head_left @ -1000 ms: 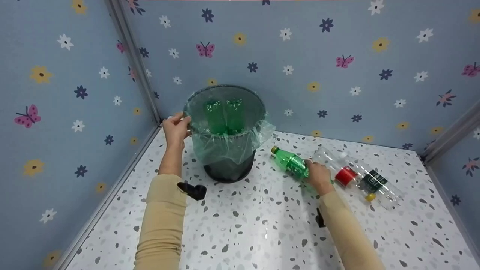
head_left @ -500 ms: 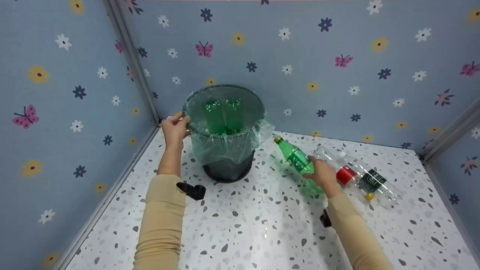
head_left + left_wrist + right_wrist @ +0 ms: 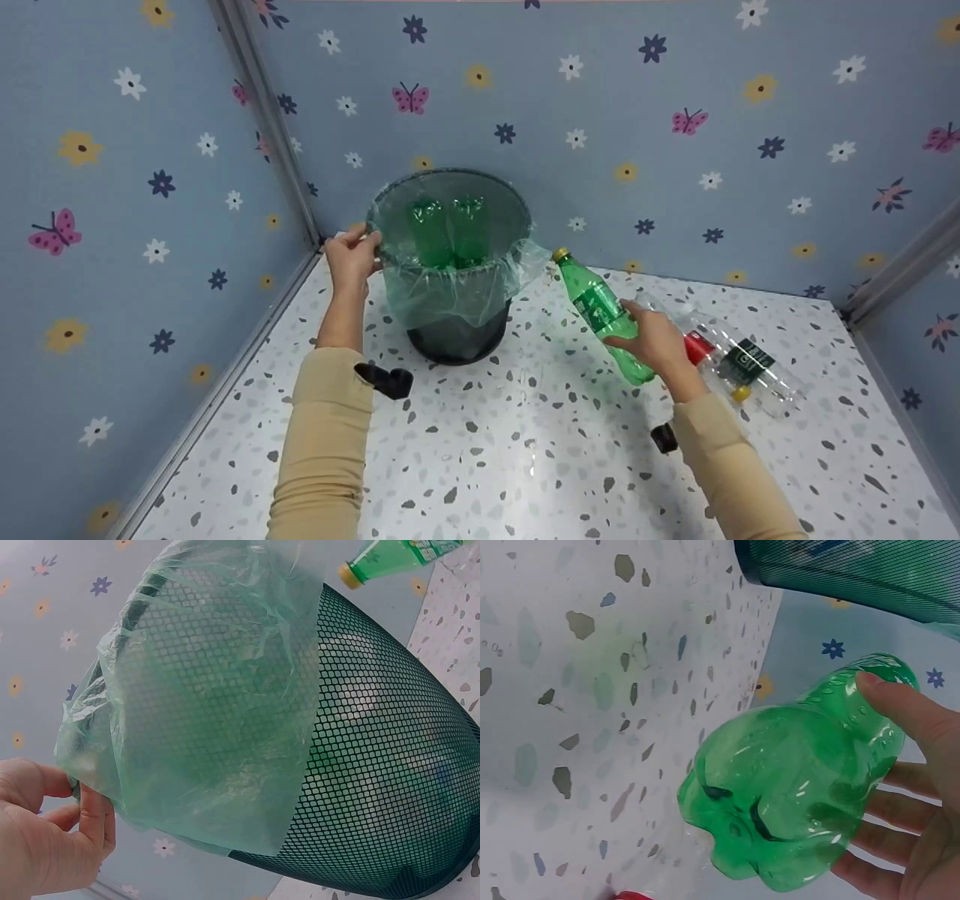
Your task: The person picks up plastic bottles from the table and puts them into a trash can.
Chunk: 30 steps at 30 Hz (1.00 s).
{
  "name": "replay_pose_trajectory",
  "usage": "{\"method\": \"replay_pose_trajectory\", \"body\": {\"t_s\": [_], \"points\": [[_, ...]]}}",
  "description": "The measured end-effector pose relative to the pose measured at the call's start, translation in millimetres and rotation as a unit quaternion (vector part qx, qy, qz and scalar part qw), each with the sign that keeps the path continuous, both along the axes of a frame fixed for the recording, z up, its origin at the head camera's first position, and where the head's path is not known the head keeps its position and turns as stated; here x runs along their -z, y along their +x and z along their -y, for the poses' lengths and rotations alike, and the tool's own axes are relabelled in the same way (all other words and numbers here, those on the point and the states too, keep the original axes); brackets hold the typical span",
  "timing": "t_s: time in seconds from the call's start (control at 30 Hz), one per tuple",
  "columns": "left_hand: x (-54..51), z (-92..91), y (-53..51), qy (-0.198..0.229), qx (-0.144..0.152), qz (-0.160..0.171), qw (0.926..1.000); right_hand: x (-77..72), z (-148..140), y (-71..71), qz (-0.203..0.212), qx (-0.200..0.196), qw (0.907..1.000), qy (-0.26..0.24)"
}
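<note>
While the left hand [image 3: 351, 259] pinches the near-left rim of a round black mesh bin [image 3: 454, 346], the right hand [image 3: 651, 341] is clamped round the lower body of a green plastic bottle [image 3: 598, 302]. The left grip probably steadies the bin and keeps its thin translucent green plastic liner [image 3: 442, 300] from slipping. Bottle is tilted, seemingly off the speckled white surface [image 3: 450, 442]; its yellow cap [image 3: 560, 256] sits ahead of the right grip, on the bin side, likely because the hand holds the base end. Two green plastic bottles [image 3: 430, 229] stand inside the bin, right of the left grip. Beside the right grip, outward, lie clear plastic bottles [image 3: 748, 361], red and dark-green labels, close together.
</note>
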<state>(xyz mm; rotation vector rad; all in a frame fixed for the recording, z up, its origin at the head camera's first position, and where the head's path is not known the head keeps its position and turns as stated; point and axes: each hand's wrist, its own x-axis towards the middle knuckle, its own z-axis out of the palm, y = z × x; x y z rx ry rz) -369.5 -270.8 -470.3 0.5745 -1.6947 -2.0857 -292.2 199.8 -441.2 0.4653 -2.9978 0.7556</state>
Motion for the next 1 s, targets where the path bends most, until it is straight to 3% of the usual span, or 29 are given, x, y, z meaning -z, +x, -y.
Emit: {"method": "replay_pose_trajectory", "body": {"t_s": [0.1,0.13,0.2,0.23,0.3,0.4,0.43,0.5,0.6,0.63,0.67,0.73,0.77,0.83,0.87,0.9,1.0], "points": [[25.7,15.0,-23.9,0.017,0.006,-0.019,0.9997,-9.7,1,5.8,-0.015,-0.007,0.9999,-0.003],[20.2,12.1,-20.2,0.005,-0.002,-0.014,0.9999,-13.2,1,7.6,-0.02,-0.009,0.9997,-0.004],[20.8,13.5,-23.5,0.002,0.005,0.004,1.0,-20.8,2,11.0,-0.024,-0.012,0.9996,-0.005],[27.6,15.1,-27.4,-0.006,-0.003,-0.01,0.9999,-24.7,3,12.5,-0.024,-0.013,0.9996,-0.007],[48.1,24.7,-44.2,-0.013,-0.007,-0.023,0.9996,-32.8,4,15.2,-0.021,-0.015,0.9996,-0.009],[89.1,44.0,-79.3,-0.023,-0.008,-0.031,0.9992,-44.9,7,19.7,-0.012,-0.017,0.9998,-0.008],[107.0,52.7,-93.7,-0.025,-0.009,-0.051,0.9983,-48.8,7,21.1,-0.009,-0.017,0.9998,-0.008],[111.9,55.3,-98.2,-0.029,-0.008,-0.05,0.9983,-56.2,9,24.2,-0.001,-0.015,0.9998,-0.01],[89.5,45.9,-81.8,-0.027,-0.01,-0.019,0.9994,-66.5,11,27.7,0.016,-0.011,0.9995,-0.025],[69.1,38.5,-68.2,-0.022,-0.003,0.009,0.9997,-69.7,12,28.8,0.02,-0.01,0.9994,-0.027],[56.7,31.9,-56.8,-0.031,-0.008,0.022,0.9993,-72.5,12,29.5,0.022,-0.01,0.9993,-0.029],[40.0,22.5,-39.0,-0.02,-0.011,0.01,0.9997,-78.3,15,30.6,0.019,-0.015,0.9993,-0.028],[37.4,19.6,-33.6,-0.007,-0.008,-0.01,0.9999,-81.2,16,30.7,0.015,-0.019,0.9994,-0.024],[0.5,0.0,1.7,-0.003,-0.003,-0.006,1.0,-87.3,18,30.5,0.007,-0.027,0.9994,-0.019],[-10.3,-8.9,14.9,-0.013,-0.01,-0.017,0.9997,-90.6,20,30.1,0.005,-0.031,0.9993,-0.019],[-29.8,-19.5,31.7,-0.011,-0.008,-0.01,0.9999,-94.1,21,29.7,0.005,-0.035,0.9992,-0.021],[-80.4,-43.6,70.5,-0.03,-0.001,0.046,0.9985,-104.7,27,28.1,0.014,-0.043,0.9985,-0.029]]}}
